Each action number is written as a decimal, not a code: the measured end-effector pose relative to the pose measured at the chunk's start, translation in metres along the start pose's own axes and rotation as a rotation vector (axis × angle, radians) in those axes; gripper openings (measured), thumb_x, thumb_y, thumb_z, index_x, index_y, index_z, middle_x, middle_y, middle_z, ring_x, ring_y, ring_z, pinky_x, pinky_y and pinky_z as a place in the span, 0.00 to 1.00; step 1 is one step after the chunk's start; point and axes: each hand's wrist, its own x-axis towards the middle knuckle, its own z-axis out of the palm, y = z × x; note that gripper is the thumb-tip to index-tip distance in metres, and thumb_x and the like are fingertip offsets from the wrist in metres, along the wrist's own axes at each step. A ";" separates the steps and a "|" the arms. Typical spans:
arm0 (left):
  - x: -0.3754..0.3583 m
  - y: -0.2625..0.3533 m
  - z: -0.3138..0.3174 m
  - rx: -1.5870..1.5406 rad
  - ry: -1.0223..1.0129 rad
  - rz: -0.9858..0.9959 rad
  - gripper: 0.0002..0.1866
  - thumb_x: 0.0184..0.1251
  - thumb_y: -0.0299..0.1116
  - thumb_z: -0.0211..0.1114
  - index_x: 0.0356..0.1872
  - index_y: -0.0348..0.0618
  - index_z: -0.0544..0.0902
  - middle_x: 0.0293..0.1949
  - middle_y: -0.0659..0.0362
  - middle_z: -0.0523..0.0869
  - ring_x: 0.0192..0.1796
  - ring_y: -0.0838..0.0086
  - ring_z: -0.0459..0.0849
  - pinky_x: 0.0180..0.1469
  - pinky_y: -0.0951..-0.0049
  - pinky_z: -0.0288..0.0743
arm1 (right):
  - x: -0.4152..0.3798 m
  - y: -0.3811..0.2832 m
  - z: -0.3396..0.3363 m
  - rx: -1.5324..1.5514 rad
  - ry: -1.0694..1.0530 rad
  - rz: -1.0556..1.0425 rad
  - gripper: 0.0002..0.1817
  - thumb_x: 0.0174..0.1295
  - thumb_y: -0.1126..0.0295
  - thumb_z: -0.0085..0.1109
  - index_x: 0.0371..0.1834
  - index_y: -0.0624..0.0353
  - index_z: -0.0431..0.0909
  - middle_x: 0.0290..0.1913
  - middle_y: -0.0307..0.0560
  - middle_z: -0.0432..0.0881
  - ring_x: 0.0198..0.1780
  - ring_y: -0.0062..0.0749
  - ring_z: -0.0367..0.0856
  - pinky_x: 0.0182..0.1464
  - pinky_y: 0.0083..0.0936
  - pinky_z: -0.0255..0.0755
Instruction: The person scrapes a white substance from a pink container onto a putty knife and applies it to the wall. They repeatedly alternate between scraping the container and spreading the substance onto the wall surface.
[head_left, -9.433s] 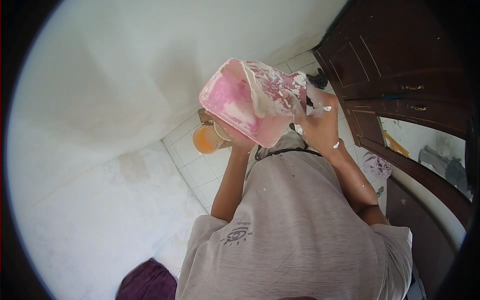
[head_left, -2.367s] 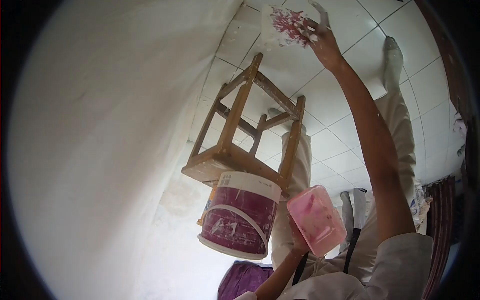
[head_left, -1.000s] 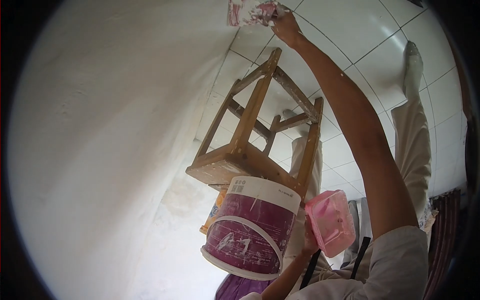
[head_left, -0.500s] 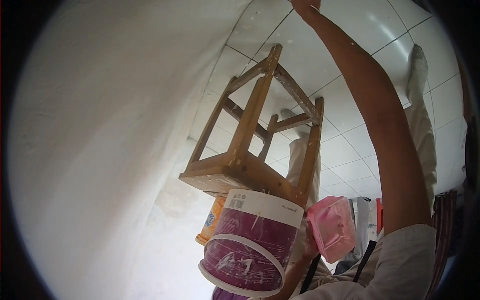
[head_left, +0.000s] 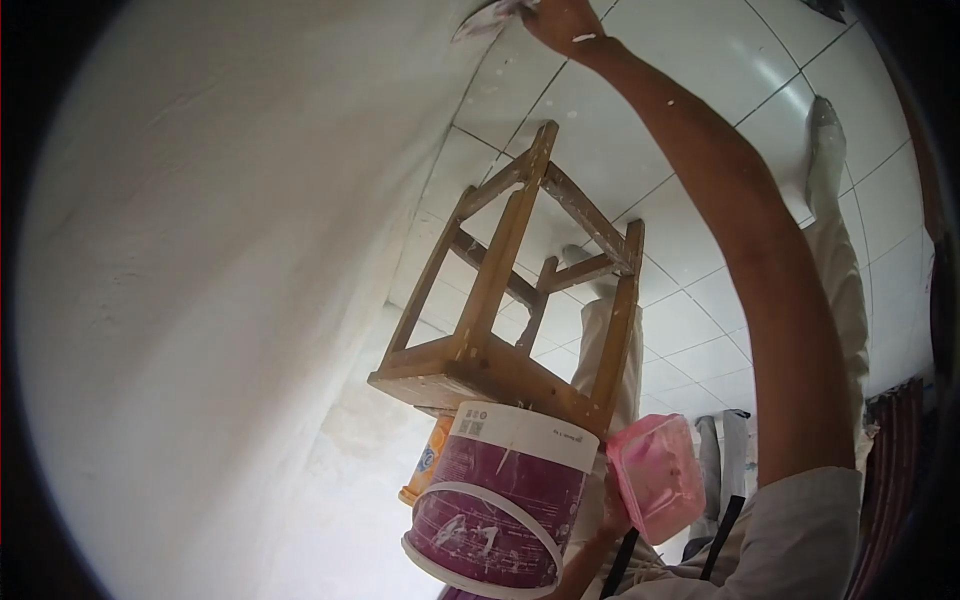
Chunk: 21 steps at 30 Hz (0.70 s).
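My right hand [head_left: 565, 22] is at the top edge, its fingers closed on a flat scraper [head_left: 488, 20] smeared with white, the blade at the wall surface [head_left: 250, 180]. My left hand [head_left: 612, 500], mostly hidden, holds a pink plastic container [head_left: 660, 478] with pale residue inside. Beside the container is a purple and white bucket [head_left: 500, 490] with white smears and a white handle. The bucket rests on the seat of a wooden stool [head_left: 480, 375]; the whole stool appears upside down in this view.
An orange tub [head_left: 428, 460] sits behind the bucket. Pale floor tiles [head_left: 690, 230] lie around the stool legs. Two legs in light trousers [head_left: 835, 260] show, one behind the stool. Dark red striped cloth [head_left: 890, 480] hangs at the lower right.
My right hand has moved left and down into view, bringing the scraper into sight. The stool, bucket and pink container appear slightly lower in the view.
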 end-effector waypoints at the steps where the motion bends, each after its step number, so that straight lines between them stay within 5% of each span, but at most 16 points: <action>1: -0.001 -0.001 -0.001 0.006 0.001 -0.001 0.42 0.69 0.67 0.38 0.74 0.45 0.55 0.68 0.53 0.66 0.68 0.61 0.68 0.69 0.55 0.64 | 0.007 -0.003 -0.025 0.156 -0.014 0.148 0.15 0.59 0.78 0.54 0.50 0.63 0.80 0.46 0.51 0.84 0.48 0.40 0.82 0.55 0.28 0.75; 6: -0.002 0.003 -0.002 0.006 0.004 -0.010 0.42 0.70 0.66 0.37 0.74 0.44 0.55 0.68 0.53 0.66 0.68 0.61 0.68 0.69 0.56 0.63 | -0.025 0.023 -0.044 0.465 0.137 0.504 0.13 0.57 0.73 0.60 0.45 0.65 0.81 0.42 0.54 0.85 0.44 0.49 0.83 0.51 0.36 0.77; 8: -0.002 0.004 -0.002 0.008 0.005 -0.009 0.41 0.71 0.66 0.37 0.74 0.44 0.55 0.68 0.53 0.66 0.68 0.62 0.68 0.70 0.56 0.63 | -0.044 0.020 -0.056 0.084 -0.302 0.728 0.10 0.57 0.79 0.59 0.43 0.61 0.82 0.42 0.49 0.85 0.42 0.35 0.84 0.42 0.24 0.78; 9: -0.003 0.005 -0.002 0.009 0.005 -0.012 0.41 0.71 0.65 0.37 0.74 0.44 0.55 0.68 0.53 0.66 0.68 0.62 0.68 0.70 0.57 0.63 | -0.062 0.028 -0.030 0.291 -0.189 0.482 0.10 0.58 0.80 0.58 0.43 0.61 0.81 0.42 0.48 0.85 0.41 0.35 0.85 0.43 0.25 0.78; 11: -0.004 0.006 -0.002 0.017 0.009 -0.013 0.41 0.71 0.65 0.37 0.74 0.44 0.55 0.68 0.53 0.66 0.68 0.62 0.68 0.70 0.57 0.63 | -0.073 0.008 -0.019 0.267 -0.180 0.156 0.13 0.57 0.73 0.60 0.44 0.44 0.84 0.44 0.36 0.86 0.48 0.34 0.84 0.50 0.31 0.79; 14: -0.003 0.006 -0.002 0.022 0.015 -0.013 0.40 0.72 0.64 0.37 0.74 0.44 0.55 0.68 0.53 0.66 0.68 0.62 0.67 0.70 0.57 0.62 | -0.069 -0.008 0.013 0.313 0.023 -0.215 0.14 0.53 0.72 0.63 0.44 0.42 0.84 0.48 0.32 0.85 0.45 0.32 0.84 0.50 0.27 0.79; 15: -0.002 0.006 -0.002 0.028 0.016 -0.015 0.40 0.72 0.64 0.37 0.74 0.43 0.55 0.68 0.53 0.66 0.68 0.63 0.67 0.70 0.57 0.62 | -0.054 -0.007 0.021 0.313 0.029 -0.212 0.14 0.53 0.72 0.63 0.44 0.42 0.84 0.48 0.32 0.85 0.45 0.32 0.84 0.50 0.27 0.79; 17: -0.004 0.009 -0.007 0.042 0.018 -0.021 0.40 0.72 0.64 0.36 0.74 0.43 0.55 0.68 0.53 0.66 0.68 0.63 0.67 0.70 0.58 0.62 | -0.013 -0.007 0.008 0.089 -0.223 0.048 0.14 0.59 0.69 0.62 0.46 0.65 0.81 0.44 0.55 0.85 0.44 0.49 0.83 0.51 0.37 0.76; 19: -0.001 0.014 -0.009 0.051 0.021 -0.023 0.40 0.72 0.63 0.36 0.74 0.43 0.55 0.68 0.53 0.65 0.68 0.63 0.67 0.70 0.58 0.62 | 0.001 0.024 0.002 -0.035 0.049 0.043 0.12 0.59 0.72 0.61 0.45 0.65 0.80 0.40 0.54 0.86 0.41 0.48 0.84 0.46 0.35 0.77; 20: 0.000 0.014 -0.011 0.056 0.024 -0.020 0.40 0.72 0.63 0.36 0.74 0.43 0.55 0.68 0.54 0.65 0.69 0.63 0.67 0.70 0.58 0.62 | 0.014 0.009 -0.043 0.337 -0.052 0.751 0.07 0.57 0.78 0.59 0.38 0.66 0.82 0.34 0.54 0.86 0.34 0.46 0.85 0.38 0.30 0.78; 21: 0.001 0.013 -0.011 0.058 0.021 -0.021 0.39 0.73 0.63 0.36 0.74 0.43 0.55 0.69 0.54 0.65 0.69 0.63 0.67 0.70 0.58 0.61 | 0.006 0.060 -0.029 0.248 0.276 0.235 0.04 0.56 0.81 0.58 0.32 0.66 0.83 0.30 0.52 0.86 0.29 0.41 0.85 0.32 0.27 0.78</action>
